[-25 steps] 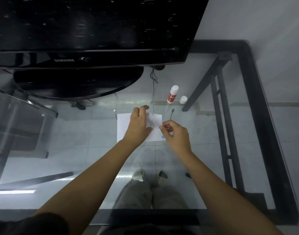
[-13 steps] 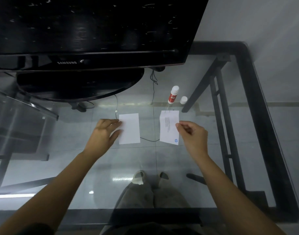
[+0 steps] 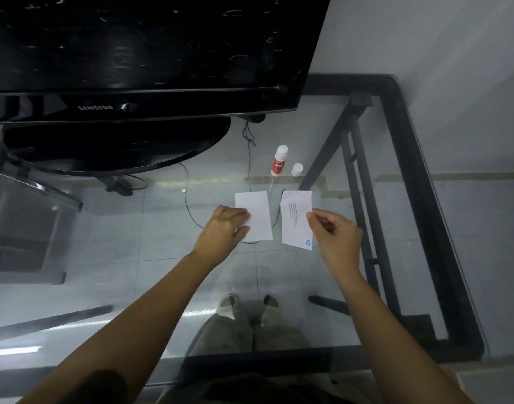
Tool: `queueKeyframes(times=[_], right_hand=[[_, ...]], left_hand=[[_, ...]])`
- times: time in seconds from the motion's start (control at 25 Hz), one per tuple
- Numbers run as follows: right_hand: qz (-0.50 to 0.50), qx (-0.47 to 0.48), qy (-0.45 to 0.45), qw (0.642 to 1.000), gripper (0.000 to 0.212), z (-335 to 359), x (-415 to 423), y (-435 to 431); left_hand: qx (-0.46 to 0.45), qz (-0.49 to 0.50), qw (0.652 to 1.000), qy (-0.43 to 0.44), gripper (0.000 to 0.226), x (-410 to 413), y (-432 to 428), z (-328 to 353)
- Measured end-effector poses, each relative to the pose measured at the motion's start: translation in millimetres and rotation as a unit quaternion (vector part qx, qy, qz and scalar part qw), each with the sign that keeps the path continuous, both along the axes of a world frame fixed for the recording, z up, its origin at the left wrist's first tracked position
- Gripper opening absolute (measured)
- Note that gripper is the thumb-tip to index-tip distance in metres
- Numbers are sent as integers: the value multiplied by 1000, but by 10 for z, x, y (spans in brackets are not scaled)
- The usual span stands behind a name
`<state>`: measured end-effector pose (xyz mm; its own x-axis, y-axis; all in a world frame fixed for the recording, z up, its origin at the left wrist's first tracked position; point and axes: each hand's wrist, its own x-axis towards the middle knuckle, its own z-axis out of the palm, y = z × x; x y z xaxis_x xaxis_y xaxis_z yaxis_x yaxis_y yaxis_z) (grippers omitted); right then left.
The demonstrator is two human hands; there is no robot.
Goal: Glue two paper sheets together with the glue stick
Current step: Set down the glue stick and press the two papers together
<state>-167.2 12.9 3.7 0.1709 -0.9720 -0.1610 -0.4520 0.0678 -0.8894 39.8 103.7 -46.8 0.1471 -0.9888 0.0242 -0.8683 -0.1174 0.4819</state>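
— Left hand (image 3: 225,228) lay flat, fingers spread loosely over the near-left corner of the blank sheet (image 3: 257,212), pressing it to the glass table (image 3: 162,252); it gripped nothing, only rested there.

— And the right hand (image 3: 336,239)?

— Closed in a pinch, thumb and forefinger nipping the right edge of the printed sheet (image 3: 295,220); whether that sheet lay flat or was lifted a little, I couldn't tell.

— So which step was that?

— Laying out, I'd judge; the two sheets sat side by side, apart, a dark cable (image 3: 274,221) showing in the gap; no glue looked applied.

— Where was the glue?

— Glue stick (image 3: 279,160) stood upright beyond the sheets, its cap (image 3: 296,169) just beside it, so it seemed already open; both well clear of the hands.

— Next move?

— Probably one hand should let go and reach forward for the stick, while the other pinned a sheet; thin paper on glass would likely slide otherwise.
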Motion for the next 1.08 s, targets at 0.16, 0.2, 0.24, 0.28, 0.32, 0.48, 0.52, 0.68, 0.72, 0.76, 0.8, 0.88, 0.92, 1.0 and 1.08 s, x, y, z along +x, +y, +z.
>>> queueKeyframes(times=[0.16, 0.2, 0.24, 0.28, 0.32, 0.48, 0.52, 0.68, 0.72, 0.76, 0.8, 0.88, 0.92, 1.0, 1.08], right_hand=[[6, -8, 8, 1000, 24, 4, -23, 4], [2, -5, 8, 1000, 24, 5, -15, -1], [-5, -4, 5, 1000, 23, 12, 0, -9], [-12, -5, 3, 1000, 20, 24, 19, -17], [-15, -11, 2, 1000, 18, 45, 39, -24], [9, -83, 7, 996, 10, 210, 117, 3], [31, -128, 18, 991, 9, 248, 137, 26], [186, -295, 127, 928, 5, 242, 285, 143], [209, -315, 154, 913, 7, 211, 324, 175], [220, -326, 168, 904, 7, 187, 358, 204], [223, -335, 171, 900, 7, 170, 386, 225], [225, -350, 168, 894, 7, 131, 415, 256], [231, -358, 170, 889, 8, 104, 424, 275], [247, -364, 171, 882, 11, 67, 429, 316], [237, -324, 150, 903, 20, 93, 451, 334]], left_hand=[[-10, 9, 1000, 1, 29, -43, -12, -26], [-6, 13, 1000, 3, 29, -43, -14, -27], [0, 15, 1000, 6, 30, -43, -15, -29], [8, 18, 1000, 12, 31, -47, -14, -20], [15, 25, 999, 23, 34, -54, -10, -6], [10, 137, 983, 126, 39, -83, 5, 203], [11, 175, 968, 177, 35, -81, -11, 311], [53, 242, 850, 465, 29, -55, -96, 818], [64, 231, 844, 479, 33, -64, -100, 902], [73, 220, 852, 469, 35, -80, -101, 948], [76, 215, 866, 445, 33, -106, -104, 976], [73, 237, 877, 412, 20, -136, -114, 945], [70, 258, 868, 419, 14, -139, -120, 920], [67, 290, 842, 450, 14, -135, -133, 883], [61, 311, 837, 445, 13, -105, -141, 861]])
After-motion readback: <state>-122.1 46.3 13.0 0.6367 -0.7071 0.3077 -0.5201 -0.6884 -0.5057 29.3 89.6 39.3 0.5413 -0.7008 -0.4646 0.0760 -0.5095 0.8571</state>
